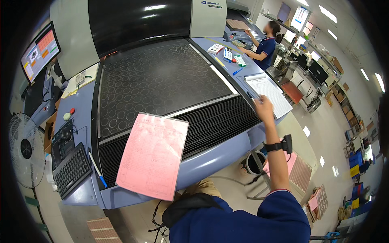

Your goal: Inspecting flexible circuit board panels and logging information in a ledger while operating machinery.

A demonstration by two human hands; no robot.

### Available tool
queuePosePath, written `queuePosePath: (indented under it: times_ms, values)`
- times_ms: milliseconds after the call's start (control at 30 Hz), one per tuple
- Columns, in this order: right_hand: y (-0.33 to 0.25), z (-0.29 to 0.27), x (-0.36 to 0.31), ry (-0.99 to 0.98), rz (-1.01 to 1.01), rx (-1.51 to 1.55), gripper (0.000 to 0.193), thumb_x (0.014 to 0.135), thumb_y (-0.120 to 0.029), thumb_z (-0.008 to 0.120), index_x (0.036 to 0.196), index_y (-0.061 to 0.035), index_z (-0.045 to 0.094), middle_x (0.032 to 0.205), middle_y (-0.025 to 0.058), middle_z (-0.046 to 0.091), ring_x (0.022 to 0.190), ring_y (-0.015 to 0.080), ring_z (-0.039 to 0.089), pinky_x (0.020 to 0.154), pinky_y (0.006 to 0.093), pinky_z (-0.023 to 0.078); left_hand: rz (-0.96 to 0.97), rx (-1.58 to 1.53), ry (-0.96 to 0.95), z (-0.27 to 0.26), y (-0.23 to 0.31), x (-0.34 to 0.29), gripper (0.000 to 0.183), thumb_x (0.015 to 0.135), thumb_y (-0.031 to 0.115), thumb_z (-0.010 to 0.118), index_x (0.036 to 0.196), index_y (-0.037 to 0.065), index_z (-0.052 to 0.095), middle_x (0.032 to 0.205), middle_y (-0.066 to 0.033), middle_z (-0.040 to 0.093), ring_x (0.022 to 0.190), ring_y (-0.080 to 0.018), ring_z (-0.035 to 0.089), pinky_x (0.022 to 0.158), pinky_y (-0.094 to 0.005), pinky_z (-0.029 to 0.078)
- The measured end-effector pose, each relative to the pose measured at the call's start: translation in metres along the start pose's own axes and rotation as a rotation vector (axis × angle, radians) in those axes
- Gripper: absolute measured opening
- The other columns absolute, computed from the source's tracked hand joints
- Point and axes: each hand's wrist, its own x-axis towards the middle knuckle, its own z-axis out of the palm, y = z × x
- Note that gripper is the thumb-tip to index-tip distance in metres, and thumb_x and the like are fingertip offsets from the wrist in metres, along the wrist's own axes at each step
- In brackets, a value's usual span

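Note:
My right hand [265, 108] is closed round a dark pen [253, 99] at the machine's right edge, and its fingers are slightly blurred. Beside it lies a white notepad of lined, partly written sheets [275, 95], and the hand covers part of its left side. A black band with a small device [279, 145] is strapped round my right wrist. A pink form in a clear sleeve [152, 158] lies tilted across the front of the machine bed, over its ribbed black strip [219, 123]. My left hand is out of view.
Left of the bed are a keyboard [73, 170], a white-and-blue marker [97, 170], red and green buttons [72, 110], a monitor [40, 52] and a fan [26, 148]. Small boxes [227, 54] lie at the right rear. A co-worker [265, 50] sits beyond. A bin [253, 162] stands below.

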Motion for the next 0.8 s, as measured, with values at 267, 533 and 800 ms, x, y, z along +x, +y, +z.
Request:
queuePosePath:
  times_ms: [267, 533, 800]
  values:
    - [0.218, 0.012, 0.026, 0.219, 0.905, 0.323, 0.078, 0.077, -0.041, 0.08, 0.123, 0.0152, 0.053, 0.119, 0.0244, 0.063, 0.106, 0.0359, 0.064, 0.093, 0.045, 0.05, 1.06, -0.596, -1.016, 0.014, 0.239, -0.055, 0.038, 0.084, 0.017, 0.072, 0.115, -0.003, 0.063, 0.133, -0.0211, 0.055, 0.13, -0.0366, 0.046, 0.107, -0.0468, 0.039]
    - [0.271, -0.019, -0.027, 0.156, 0.761, 0.829, 0.048, 0.087, -0.019, 0.071, 0.126, 0.0039, 0.056, 0.112, 0.0158, 0.067, 0.093, 0.0287, 0.068, 0.073, 0.0439, 0.056, 1.137, -0.269, -1.153, 0.016, 0.269, -0.1, 0.052, 0.082, 0.019, 0.071, 0.129, 0.0, 0.059, 0.144, -0.0205, 0.049, 0.136, -0.0402, 0.041, 0.112, -0.0489, 0.03]
    - [0.209, -0.068, -0.065, 0.162, 0.93, 1.622, 0.047, 0.095, -0.008, 0.055, 0.138, 0.0066, 0.04, 0.132, 0.0249, 0.056, 0.118, 0.0379, 0.059, 0.098, 0.0505, 0.054, 1.363, -0.406, -1.181, 0.0, 0.306, -0.116, 0.051, 0.078, 0.023, 0.075, 0.122, 0.001, 0.064, 0.14, -0.0203, 0.053, 0.133, -0.0411, 0.043, 0.11, -0.0528, 0.032]
